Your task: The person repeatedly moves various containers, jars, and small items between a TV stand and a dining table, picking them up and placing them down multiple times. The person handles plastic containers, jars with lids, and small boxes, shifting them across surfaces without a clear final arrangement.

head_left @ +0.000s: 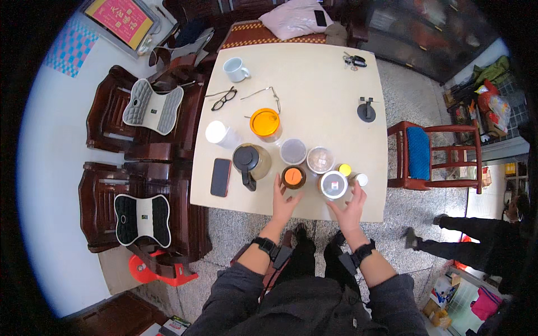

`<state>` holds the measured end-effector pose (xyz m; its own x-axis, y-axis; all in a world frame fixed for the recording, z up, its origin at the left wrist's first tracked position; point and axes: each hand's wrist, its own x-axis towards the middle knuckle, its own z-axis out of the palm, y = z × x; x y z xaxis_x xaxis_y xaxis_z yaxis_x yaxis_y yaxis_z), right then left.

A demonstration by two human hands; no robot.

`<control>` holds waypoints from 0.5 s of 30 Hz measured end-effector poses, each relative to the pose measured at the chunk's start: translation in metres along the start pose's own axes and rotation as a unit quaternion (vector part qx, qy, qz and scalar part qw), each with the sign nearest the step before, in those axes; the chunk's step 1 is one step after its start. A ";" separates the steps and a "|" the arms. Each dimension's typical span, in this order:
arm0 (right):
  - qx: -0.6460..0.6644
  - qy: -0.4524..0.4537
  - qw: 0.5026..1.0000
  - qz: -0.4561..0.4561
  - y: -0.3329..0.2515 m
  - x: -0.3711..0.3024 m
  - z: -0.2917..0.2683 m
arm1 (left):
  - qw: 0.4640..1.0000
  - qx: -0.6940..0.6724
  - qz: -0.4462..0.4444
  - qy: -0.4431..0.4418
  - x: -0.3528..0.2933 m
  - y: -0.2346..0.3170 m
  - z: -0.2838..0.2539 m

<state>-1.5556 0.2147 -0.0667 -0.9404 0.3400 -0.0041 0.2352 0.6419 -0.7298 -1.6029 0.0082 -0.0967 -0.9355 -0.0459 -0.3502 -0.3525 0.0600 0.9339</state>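
Near the front edge of the table, my left hand (pixel 284 203) has its fingers apart beside a dark jar with an orange lid (pixel 293 176). My right hand (pixel 351 208) curves, fingers spread, around the near right side of a round tub with a white-rimmed lid (pixel 333 184); contact is hard to make out. Close to its fingertips stand a small white-capped bottle (pixel 360 180) and a yellow-capped one (pixel 344 169). Just behind are two clear round containers, one greyish (pixel 292 151) and one with pale brown contents (pixel 320 160).
Left of the jars stand a dark-lidded jug (pixel 250 162), an orange-lidded canister (pixel 265 124) and a white cylinder (pixel 218 133). A phone (pixel 221 177), glasses (pixel 225 99), mug (pixel 236 69), keys (pixel 355 60) and black stand (pixel 366 111) share the table (pixel 314 78). Chairs flank it; a person's legs (pixel 459 238) show right.
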 end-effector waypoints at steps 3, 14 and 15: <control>0.071 0.022 0.988 0.139 0.017 -0.003 -0.007 | 0.999 0.020 -0.035 0.026 -0.012 -0.004 -0.006; 0.281 -0.096 0.944 0.143 0.020 0.041 0.042 | 0.997 -0.011 -0.019 0.076 -0.050 0.002 -0.072; 0.267 -0.106 0.946 0.148 0.018 0.044 0.044 | 0.997 -0.020 -0.016 0.077 -0.054 0.004 -0.076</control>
<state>-1.6039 0.2111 -0.1100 -0.8943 0.2688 -0.3576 0.3912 0.0821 -0.9166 -1.5524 -0.0649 -0.0690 -0.9080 -0.2000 -0.3681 -0.3787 0.0160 0.9254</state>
